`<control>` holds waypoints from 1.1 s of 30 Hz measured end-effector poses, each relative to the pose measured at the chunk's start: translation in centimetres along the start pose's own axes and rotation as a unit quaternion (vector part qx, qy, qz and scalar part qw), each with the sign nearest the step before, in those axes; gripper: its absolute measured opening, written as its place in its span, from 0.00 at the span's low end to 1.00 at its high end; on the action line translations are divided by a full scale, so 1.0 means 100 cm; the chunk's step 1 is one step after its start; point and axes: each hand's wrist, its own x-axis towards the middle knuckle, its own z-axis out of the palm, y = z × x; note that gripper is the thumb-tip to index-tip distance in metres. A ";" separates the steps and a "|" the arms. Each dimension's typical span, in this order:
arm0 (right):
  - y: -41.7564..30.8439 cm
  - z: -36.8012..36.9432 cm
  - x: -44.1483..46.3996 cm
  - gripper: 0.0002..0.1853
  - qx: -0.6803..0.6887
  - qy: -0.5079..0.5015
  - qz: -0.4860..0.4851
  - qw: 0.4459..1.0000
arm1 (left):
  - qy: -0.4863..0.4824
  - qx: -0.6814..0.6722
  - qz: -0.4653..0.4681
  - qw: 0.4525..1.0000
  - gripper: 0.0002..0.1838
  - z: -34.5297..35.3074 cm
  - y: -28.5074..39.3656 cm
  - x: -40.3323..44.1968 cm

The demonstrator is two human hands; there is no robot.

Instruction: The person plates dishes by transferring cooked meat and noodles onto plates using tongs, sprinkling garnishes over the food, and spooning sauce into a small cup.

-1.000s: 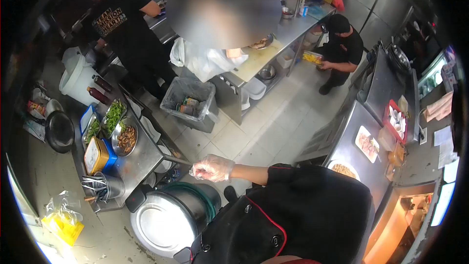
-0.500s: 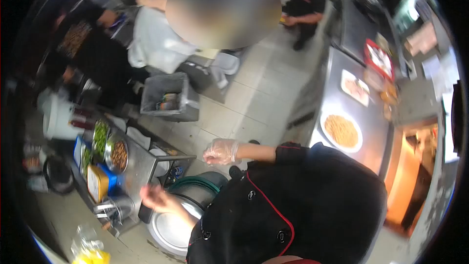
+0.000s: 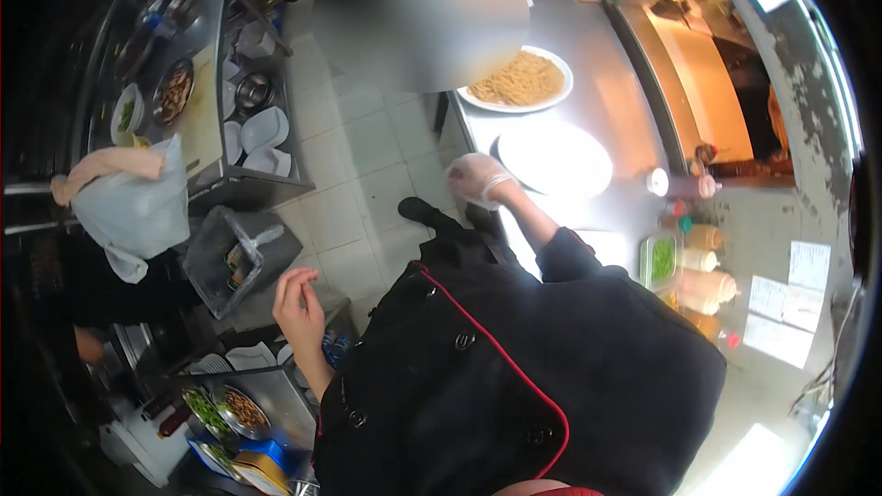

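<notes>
My bare left hand (image 3: 301, 310) is raised at my left side, over the floor. Its fingers are stretched out and hold nothing. My right hand (image 3: 478, 180), in a clear plastic glove, is beside the edge of a steel counter (image 3: 606, 50). Its fingers look loosely curled, and nothing shows in them. Nearest to it, a white oval plate (image 3: 556, 161) lies on the counter under bright glare. Farther along, noodles (image 3: 525, 81) fill another white plate, partly covered by the blurred patch.
At left stands a grey bin (image 3: 207, 266), near a person's arm holding a white plastic bag (image 3: 138, 207). Dishes fill the shelf under a worktable (image 3: 209, 119). Lower left are bowls of greens (image 3: 204, 411) and brown pieces (image 3: 243, 411). Sauce bottles (image 3: 706, 292) line the right wall.
My view has swung to the right, bringing the noodle plate and counter close. My right hand is now beside the counter. My left hand has risen with its fingers straighter.
</notes>
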 end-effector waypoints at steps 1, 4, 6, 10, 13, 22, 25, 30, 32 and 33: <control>0.018 -0.008 -0.012 0.13 0.059 0.025 0.077 0.995 | -0.009 -0.014 0.014 1.000 0.07 0.003 0.002 0.009; 0.151 -0.012 -0.025 0.11 0.026 0.261 0.210 0.942 | -0.029 -0.041 0.031 0.998 0.09 0.010 0.011 0.029; 0.189 -0.042 -0.058 0.15 -0.071 0.320 0.384 0.863 | -0.038 -0.041 0.040 0.998 0.09 0.020 0.014 0.034; 0.259 -0.045 -0.088 0.25 -0.114 0.252 0.401 0.873 | -0.089 -0.041 0.098 0.990 0.08 0.032 0.017 0.037; 0.400 0.002 -0.065 0.30 -0.124 0.223 0.233 0.938 | -0.101 -0.081 0.049 0.990 0.08 0.030 0.015 0.032; 0.261 -0.036 -0.072 0.20 0.310 -0.031 0.005 0.950 | -0.016 -0.097 -0.023 0.995 0.09 0.003 -0.014 0.008; 0.213 -0.026 -0.045 0.15 0.416 -0.057 0.048 0.906 | -0.023 -0.133 -0.021 0.991 0.08 0.034 -0.034 -0.007; 0.105 0.003 0.034 0.21 0.323 -0.125 -0.021 0.938 | -0.172 -0.095 -0.201 0.960 0.18 0.077 -0.034 -0.023; 0.049 0.031 0.066 0.22 0.119 -0.061 -0.088 0.987 | -0.368 -0.050 -0.308 0.876 0.29 0.061 -0.029 -0.021; 0.010 0.034 0.077 0.22 0.259 -0.165 -0.107 0.946 | -0.278 -0.251 -0.343 0.861 0.33 0.068 -0.043 -0.033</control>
